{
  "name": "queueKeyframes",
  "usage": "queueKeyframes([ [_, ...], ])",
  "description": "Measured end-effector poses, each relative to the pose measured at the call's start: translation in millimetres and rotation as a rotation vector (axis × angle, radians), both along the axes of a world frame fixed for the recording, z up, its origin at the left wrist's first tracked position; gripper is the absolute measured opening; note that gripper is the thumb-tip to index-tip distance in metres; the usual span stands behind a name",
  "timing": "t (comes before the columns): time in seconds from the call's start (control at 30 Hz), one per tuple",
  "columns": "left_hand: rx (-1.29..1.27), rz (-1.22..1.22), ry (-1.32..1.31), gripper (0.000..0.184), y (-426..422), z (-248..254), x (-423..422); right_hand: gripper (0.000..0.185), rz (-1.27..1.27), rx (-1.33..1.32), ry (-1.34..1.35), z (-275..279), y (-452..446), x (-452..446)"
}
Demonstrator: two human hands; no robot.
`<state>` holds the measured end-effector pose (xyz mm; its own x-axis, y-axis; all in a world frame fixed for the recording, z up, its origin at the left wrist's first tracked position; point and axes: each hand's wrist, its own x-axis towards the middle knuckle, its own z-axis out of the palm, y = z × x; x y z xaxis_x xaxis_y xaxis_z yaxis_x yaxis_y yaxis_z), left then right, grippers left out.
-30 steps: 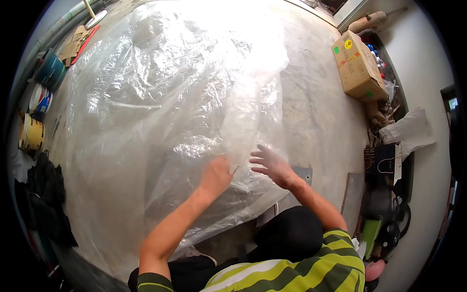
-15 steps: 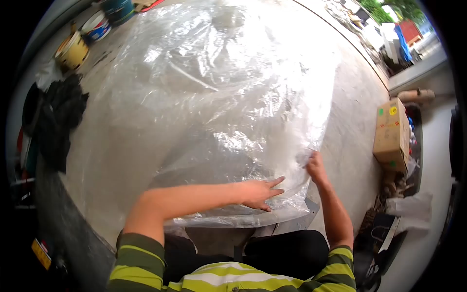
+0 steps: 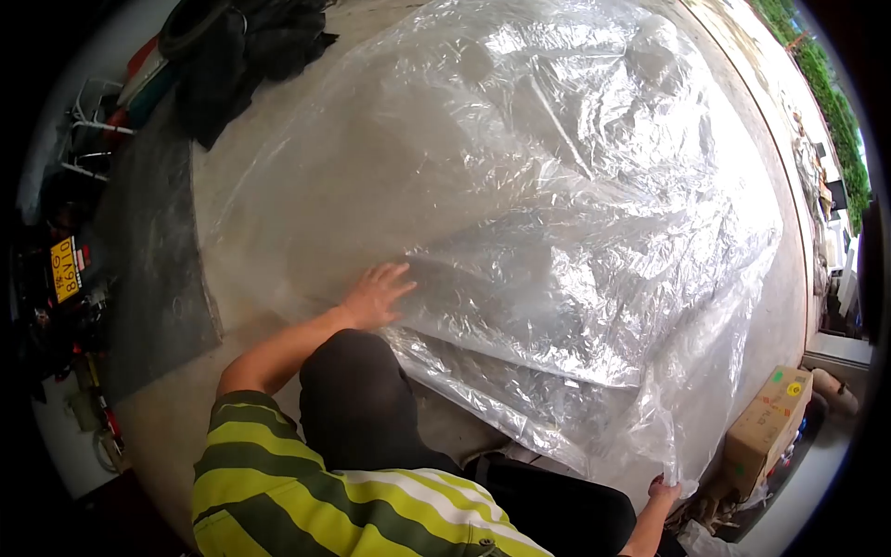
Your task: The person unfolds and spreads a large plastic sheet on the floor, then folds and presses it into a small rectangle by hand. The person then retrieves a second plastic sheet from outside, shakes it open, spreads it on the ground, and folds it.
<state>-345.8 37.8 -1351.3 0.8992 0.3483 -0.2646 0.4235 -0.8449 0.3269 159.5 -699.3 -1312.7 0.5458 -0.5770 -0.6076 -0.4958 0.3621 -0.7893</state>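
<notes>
Two hands show, one left hand and one right hand, with one clear plastic sheet, one cardboard box, one yellow license plate and one striped shirt.

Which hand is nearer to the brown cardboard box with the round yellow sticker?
The right hand, gripping the clear plastic sheet just beside the brown cardboard box; the left hand is far across the sheet.

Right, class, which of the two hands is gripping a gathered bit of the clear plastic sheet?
The right hand, down near the cardboard box: its fingers are closed on bunched plastic sheet, while the left hand has its fingers spread open.
</notes>
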Motion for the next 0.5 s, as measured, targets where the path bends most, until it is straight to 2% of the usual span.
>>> queueKeyframes([
  [0.03, -0.107, -0.030, -0.027, 0.071, -16, -16, -8, 0.041, -0.014, -0.164, 0.008, 15, 20, 2],
  [0.1, -0.218, -0.052, -0.065, 0.071, -46, -40, -15, 0.038, 0.204, -0.100, -0.135, -8, -8, 62],
  [0.13, -0.188, -0.199, -0.014, 0.073, -60, -47, -14, 0.037, 0.308, -0.062, -0.211, -21, -25, 92],
  [0.17, -0.154, -0.349, 0.035, 0.075, -66, -53, -14, 0.038, 0.269, -0.135, -0.166, -13, 4, 116],
  [0.2, -0.153, -0.345, 0.024, 0.075, -64, -60, -15, 0.039, 0.231, -0.206, -0.118, -2, 37, 138],
  [0.23, -0.132, -0.433, -0.030, 0.078, -62, -66, -15, 0.042, 0.353, -0.540, -0.138, 15, 75, 148],
  [0.27, -0.113, -0.526, -0.083, 0.081, -62, -70, -14, 0.042, 0.352, -0.571, -0.223, 24, 113, 167],
  [0.3, -0.115, -0.538, -0.095, 0.081, -62, -68, -11, 0.043, 0.736, -0.147, -0.404, 17, 130, 195],
  [0.33, -0.083, -0.599, -0.070, 0.086, -62, -63, -4, 0.047, 0.967, -0.481, -0.571, 23, 168, 216],
  [0.37, -0.042, -0.676, -0.047, 0.090, -59, -57, 4, 0.047, 0.623, -0.200, -0.535, 69, 311, 164],
  [0.4, -0.030, -0.737, -0.066, 0.090, -57, -48, 13, 0.047, 0.746, -0.113, -0.557, 53, 371, 192],
  [0.43, -0.070, -0.740, 0.029, 0.093, -59, -38, 22, 0.047, 0.868, -0.024, -0.572, 37, 431, 219],
  [0.47, -0.103, -0.754, 0.123, 0.096, -61, -36, 32, 0.043, 0.944, -0.225, -0.668, 58, 528, 170],
  [0.5, -0.116, -0.754, 0.094, 0.097, -62, -42, 35, 0.044, 0.988, -0.437, -0.761, 83, 628, 116],
])
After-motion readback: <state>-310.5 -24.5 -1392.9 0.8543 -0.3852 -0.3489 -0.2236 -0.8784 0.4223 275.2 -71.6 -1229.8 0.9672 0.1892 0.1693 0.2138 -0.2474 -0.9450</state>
